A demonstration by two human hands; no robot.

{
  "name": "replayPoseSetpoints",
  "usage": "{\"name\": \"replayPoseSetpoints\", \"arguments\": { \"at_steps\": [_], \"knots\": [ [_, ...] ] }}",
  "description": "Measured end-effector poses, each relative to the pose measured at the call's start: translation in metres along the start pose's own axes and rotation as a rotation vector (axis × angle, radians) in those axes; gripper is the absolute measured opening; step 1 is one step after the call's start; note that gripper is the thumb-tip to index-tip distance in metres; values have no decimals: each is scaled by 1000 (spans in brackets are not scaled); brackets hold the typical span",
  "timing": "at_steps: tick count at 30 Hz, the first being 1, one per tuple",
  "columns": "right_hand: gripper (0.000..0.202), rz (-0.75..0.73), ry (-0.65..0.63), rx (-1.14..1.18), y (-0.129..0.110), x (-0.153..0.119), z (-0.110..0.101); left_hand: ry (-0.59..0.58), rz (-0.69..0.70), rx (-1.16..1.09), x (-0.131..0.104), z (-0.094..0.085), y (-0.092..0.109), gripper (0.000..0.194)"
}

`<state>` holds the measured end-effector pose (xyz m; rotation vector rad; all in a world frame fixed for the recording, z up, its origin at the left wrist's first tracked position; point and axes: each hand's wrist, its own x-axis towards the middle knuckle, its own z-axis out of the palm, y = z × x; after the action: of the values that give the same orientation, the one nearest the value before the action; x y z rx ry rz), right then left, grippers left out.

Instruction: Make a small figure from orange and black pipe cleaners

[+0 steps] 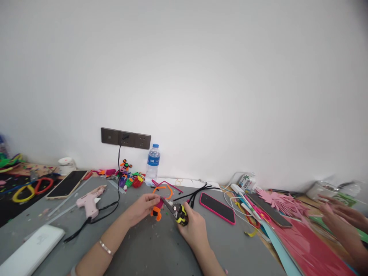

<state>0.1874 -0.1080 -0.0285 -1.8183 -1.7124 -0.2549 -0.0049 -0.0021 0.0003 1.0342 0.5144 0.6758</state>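
One thing fills each hand: my left hand (142,209) pinches a small orange-and-magenta figure (156,213) at lower centre, my right hand (194,226) grips yellow-and-black pliers (181,214) beside it. Outward, a pink-edged phone (217,207) lies right, a glue gun (89,201) left.

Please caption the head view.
Left hand holds orange and magenta fuzzy piece; right hand, black and yellow metal-tipped tool.

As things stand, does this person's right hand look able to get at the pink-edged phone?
Probably yes: the pink-edged phone lies close on the right, with nothing on top and bare grey surface between. The right hand holds pliers, so it would likely need to put them down first.
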Motion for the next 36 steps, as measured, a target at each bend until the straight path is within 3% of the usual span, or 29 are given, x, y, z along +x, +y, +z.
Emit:
{"name": "replayPoseSetpoints", "arguments": {
  "at_steps": [7, 12, 18, 23, 28, 32, 36],
  "knots": [
    [23, 183, 183, 227, 14, 9, -1, 45, 57, 15, 2, -5, 1, 27],
    [20, 315, 232, 420, 30, 11, -1, 131, 133, 129, 4, -6, 0, 37],
    [43, 124, 185, 195, 24, 10, -1, 185, 220, 316, 8, -11, -5, 35],
    [47, -26, 90, 2, 9, 11, -5, 160, 205, 587, 7, -10, -5, 30],
    [44, -44, 62, -10, 6, 13, -7, 116, 201, 800, 5, -10, -4, 31],
    [42, -21, 45, -12, 7, 13, -7, 80, 229, 854, 5, -15, -2, 22],
    [44, -27, 1, 19, 6, 14, -7, 22, 192, 922, 3, -18, 1, 24]
  ]
}}
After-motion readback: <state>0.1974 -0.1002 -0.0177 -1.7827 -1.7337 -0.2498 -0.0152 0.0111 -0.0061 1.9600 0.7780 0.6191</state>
